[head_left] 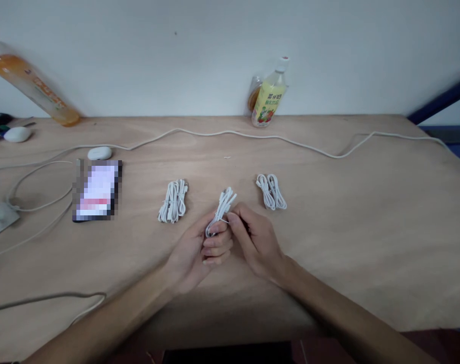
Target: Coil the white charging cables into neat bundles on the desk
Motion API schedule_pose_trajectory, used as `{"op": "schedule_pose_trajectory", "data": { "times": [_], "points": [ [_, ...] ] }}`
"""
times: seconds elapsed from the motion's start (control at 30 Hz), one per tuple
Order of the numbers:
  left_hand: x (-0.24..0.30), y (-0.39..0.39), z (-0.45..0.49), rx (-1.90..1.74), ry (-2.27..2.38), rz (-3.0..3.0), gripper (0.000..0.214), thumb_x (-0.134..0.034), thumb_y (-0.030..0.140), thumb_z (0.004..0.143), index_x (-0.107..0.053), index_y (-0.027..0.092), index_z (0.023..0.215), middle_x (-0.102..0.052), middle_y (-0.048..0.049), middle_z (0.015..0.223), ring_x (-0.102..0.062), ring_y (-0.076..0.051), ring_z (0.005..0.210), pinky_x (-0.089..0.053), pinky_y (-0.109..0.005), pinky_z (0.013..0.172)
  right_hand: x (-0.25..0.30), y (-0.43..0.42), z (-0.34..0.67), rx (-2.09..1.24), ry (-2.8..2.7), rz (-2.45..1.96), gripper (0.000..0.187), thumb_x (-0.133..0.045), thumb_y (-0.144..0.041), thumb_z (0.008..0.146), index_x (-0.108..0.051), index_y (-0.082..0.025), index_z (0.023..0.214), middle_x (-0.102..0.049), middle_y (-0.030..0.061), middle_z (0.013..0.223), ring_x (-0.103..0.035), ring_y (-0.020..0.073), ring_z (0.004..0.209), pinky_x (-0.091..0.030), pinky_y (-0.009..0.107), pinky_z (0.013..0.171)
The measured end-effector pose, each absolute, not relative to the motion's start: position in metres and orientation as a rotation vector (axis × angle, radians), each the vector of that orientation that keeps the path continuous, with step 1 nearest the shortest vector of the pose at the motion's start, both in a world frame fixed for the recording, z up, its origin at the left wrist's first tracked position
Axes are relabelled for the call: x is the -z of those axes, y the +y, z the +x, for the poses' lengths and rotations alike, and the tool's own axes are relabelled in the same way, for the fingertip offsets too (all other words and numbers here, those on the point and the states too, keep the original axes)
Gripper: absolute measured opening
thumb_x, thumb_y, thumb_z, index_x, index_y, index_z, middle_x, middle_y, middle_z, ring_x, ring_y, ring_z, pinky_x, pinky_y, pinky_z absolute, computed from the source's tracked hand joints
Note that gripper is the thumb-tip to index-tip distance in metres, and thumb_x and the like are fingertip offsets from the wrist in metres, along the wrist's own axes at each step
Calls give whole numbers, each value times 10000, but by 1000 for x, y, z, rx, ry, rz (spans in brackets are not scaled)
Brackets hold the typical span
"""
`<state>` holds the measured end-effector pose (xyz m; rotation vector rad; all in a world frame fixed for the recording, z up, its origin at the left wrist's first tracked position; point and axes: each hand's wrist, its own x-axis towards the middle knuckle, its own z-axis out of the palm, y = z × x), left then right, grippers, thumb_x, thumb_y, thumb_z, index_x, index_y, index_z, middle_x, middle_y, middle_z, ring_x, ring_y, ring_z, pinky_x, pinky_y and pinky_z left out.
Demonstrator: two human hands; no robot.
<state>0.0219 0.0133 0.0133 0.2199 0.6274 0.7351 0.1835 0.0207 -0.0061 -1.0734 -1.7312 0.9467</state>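
Observation:
A folded white cable [222, 205] stands tilted in my left hand [199, 247], whose fingers are wrapped round its lower part. My right hand [256, 237] is closed beside it, thumb and forefinger pinching the end of a thin white twist tie [224, 221] that goes round the cable's middle. On the table to the left of my hands lies a group of bundled white cables [172, 201], side by side. To the right, behind my right hand, lie two more bundled white cables [271, 192].
A phone [98, 191] and a white earbud case [99, 153] lie on the left, near a power strip [0, 217] and loose cords. One long white cord [230, 133] crosses the table's back. An orange drink bottle [36, 88] and a yellow-labelled bottle [269, 96] stand by the wall.

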Motion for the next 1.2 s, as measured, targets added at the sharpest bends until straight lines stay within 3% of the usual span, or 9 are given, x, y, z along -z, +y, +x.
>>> {"op": "schedule_pose_trajectory", "data": {
  "times": [0.17, 0.37, 0.5, 0.7, 0.83, 0.93, 1.0, 1.07, 1.2],
  "points": [
    [-13, 15, 21, -654, 664, 220, 508, -320, 353, 1164, -405, 224, 681, -212, 101, 574, -36, -113, 514, -235, -158, 398, 12, 27, 190, -565, -1973, -1059, 238, -470, -203, 1049, -528, -256, 824, -565, -18, 681, -471, 160, 584, -341, 324, 594],
    [-16, 16, 22, -639, 766, 371, 473, -568, 445, 1072, -425, 210, 688, -261, 104, 602, -67, -80, 507, -217, -130, 395, 17, 32, 195, -321, -2093, -1074, 271, -493, -187, 1035, -590, -252, 790, -636, 16, 694, -513, 171, 596, -356, 327, 578],
    [-17, 15, 23, -708, 855, 576, 420, -555, 476, 1067, -550, 192, 758, -374, 84, 573, -205, -64, 446, -273, -143, 393, 13, 34, 198, -304, -2123, -1060, 266, -518, -204, 1025, -608, -249, 779, -636, 22, 689, -482, 168, 574, -343, 330, 561],
    [-16, 11, 23, -939, 1034, 990, 243, -632, 441, 1065, -624, 208, 1131, -684, 19, 668, -548, -131, 467, -474, -215, 460, 9, 38, 203, -215, -2102, -1076, 253, -503, -177, 1004, -579, -254, 776, -618, 9, 672, -484, 166, 573, -331, 323, 581],
    [-15, 3, 24, -1026, 1086, 1213, 398, -812, 285, 973, -687, 236, 1348, -805, -41, 973, -734, -175, 836, -600, -235, 739, 4, 39, 206, -395, -1990, -1137, 229, -498, -190, 974, -503, -259, 755, -529, -23, 635, -426, 153, 550, -305, 319, 578],
    [-12, 1, 24, -1069, 1065, 1291, 510, -871, 205, 916, -736, 275, 1402, -796, -76, 1317, -765, -202, 1102, -610, -266, 950, -2, 37, 206, -623, -1889, -1170, 253, -504, -226, 978, -456, -258, 732, -463, -45, 616, -378, 138, 536, -288, 311, 570],
    [-11, 2, 22, -1099, 1053, 1338, 467, -840, 199, 944, -765, 275, 1398, -772, -83, 1410, -740, -226, 1242, -571, -320, 1097, -5, 36, 206, -783, -1819, -1164, 272, -506, -242, 985, -453, -253, 719, -448, -47, 623, -374, 136, 550, -287, 308, 573],
    [-12, 5, 17, -1104, 1065, 1443, 381, -793, 199, 980, -804, 264, 1356, -802, -89, 1341, -748, -240, 1228, -553, -362, 1132, -8, 35, 206, -952, -1765, -1143, 287, -505, -260, 991, -448, -247, 710, -453, -39, 648, -389, 139, 586, -297, 306, 585],
    [-14, 11, 7, -1107, 1119, 1797, 292, -710, 164, 1021, -862, 274, 1245, -803, -60, 963, -746, -201, 867, -608, -320, 862, -11, 35, 207, -1229, -1715, -1105, 306, -515, -318, 1010, -461, -239, 720, -441, -26, 698, -410, 154, 664, -324, 305, 630]
  ]
}}
